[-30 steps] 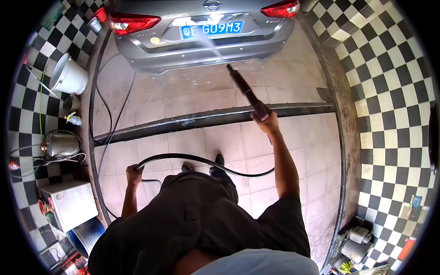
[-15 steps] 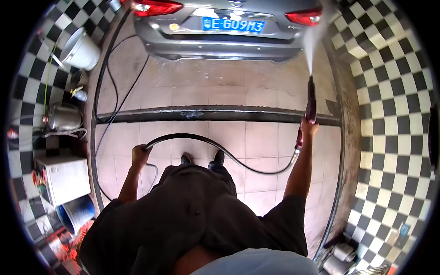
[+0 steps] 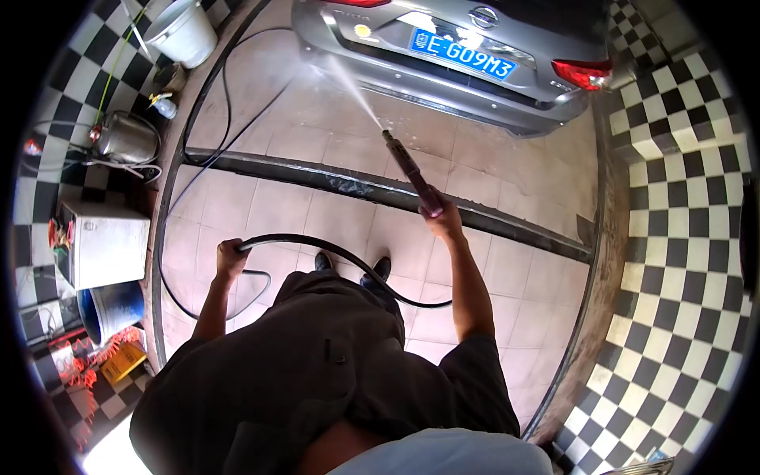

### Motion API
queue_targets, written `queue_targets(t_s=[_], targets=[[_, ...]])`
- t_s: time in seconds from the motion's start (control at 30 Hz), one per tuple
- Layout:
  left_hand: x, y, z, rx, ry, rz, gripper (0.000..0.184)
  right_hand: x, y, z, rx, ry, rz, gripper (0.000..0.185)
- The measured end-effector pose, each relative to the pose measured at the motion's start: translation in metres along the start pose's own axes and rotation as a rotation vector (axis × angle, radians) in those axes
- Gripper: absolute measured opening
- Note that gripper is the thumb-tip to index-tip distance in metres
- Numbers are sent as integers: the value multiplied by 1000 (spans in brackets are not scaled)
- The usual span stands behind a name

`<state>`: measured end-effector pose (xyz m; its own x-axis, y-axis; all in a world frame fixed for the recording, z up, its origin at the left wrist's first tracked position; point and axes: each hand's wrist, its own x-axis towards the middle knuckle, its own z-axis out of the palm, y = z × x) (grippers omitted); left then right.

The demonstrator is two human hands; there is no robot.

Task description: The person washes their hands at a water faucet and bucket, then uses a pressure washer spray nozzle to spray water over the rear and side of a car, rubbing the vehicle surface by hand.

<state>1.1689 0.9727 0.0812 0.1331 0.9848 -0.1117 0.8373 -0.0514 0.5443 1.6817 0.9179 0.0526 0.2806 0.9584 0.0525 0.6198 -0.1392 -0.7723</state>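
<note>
The right hand holds the gun out at arm's length, its grip closed about the gun's near end. The gun tilts far and left, and a white jet leaves its tip, widening toward the left end of the bumper; whether it strikes the bumper or the floor beside it, I cannot tell. The gun's middle lies, as seen from above, across the dark strip that crosses the floor.

The left hand is at the left, near the body, its grip closed round the black hose. From there the hose bows up and over to the right, past the shoes, and goes out of sight behind the right forearm; its joint with the gun is hidden. More hose loops below the left hand.

The car stands at the far side, rear end toward the person, with a blue plate. Along the left wall, from far to near, are a white bucket, a bottle, a metal tank, a white box and a blue drum. A checked wall runs down the right
</note>
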Motion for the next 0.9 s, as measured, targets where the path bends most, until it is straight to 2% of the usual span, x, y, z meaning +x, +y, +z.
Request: queue_targets(t_s=[0.07,0.13,0.2,0.3,0.33,0.4,0.5,0.6,0.63,0.67,0.73,0.83,0.87,0.9], targets=[[-7,-6,3,-29,-15,-9,31,10,-13,-19,-93,-6,124,50],[-13,-7,9,-26,-24,-45,32,23,-23,-35,-225,107,122,54],[-15,-7,12,-59,-39,-72,33,32,-65,-49,-332,83,224,59],[-10,-6,13,-51,-31,-47,33,35,-78,-29,-330,2,81,63],[-8,-4,12,-51,-31,-46,33,41,-72,-20,-414,-144,160,62],[-6,-1,8,-23,-24,-37,32,54,-77,-19,-440,-309,137,59],[-7,-2,3,-14,-35,-34,31,58,-89,-26,-459,-213,163,58],[-13,-7,4,43,-49,-10,27,45,-86,-19,-227,-21,71,58],[-14,-10,2,76,-48,30,27,41,-66,-8,-224,-27,83,57],[-12,-11,1,90,-55,30,27,40,-47,1,-268,-134,173,57],[-6,10,-10,158,-90,6,28,27,-17,10,-220,-135,216,50],[2,43,-11,189,-121,46,29,-2,62,12,-198,-15,393,40],[2,55,-9,186,-153,24,30,-10,96,10,-230,-3,553,37],[5,57,-3,190,-164,52,30,-20,124,5,-188,145,561,33]])
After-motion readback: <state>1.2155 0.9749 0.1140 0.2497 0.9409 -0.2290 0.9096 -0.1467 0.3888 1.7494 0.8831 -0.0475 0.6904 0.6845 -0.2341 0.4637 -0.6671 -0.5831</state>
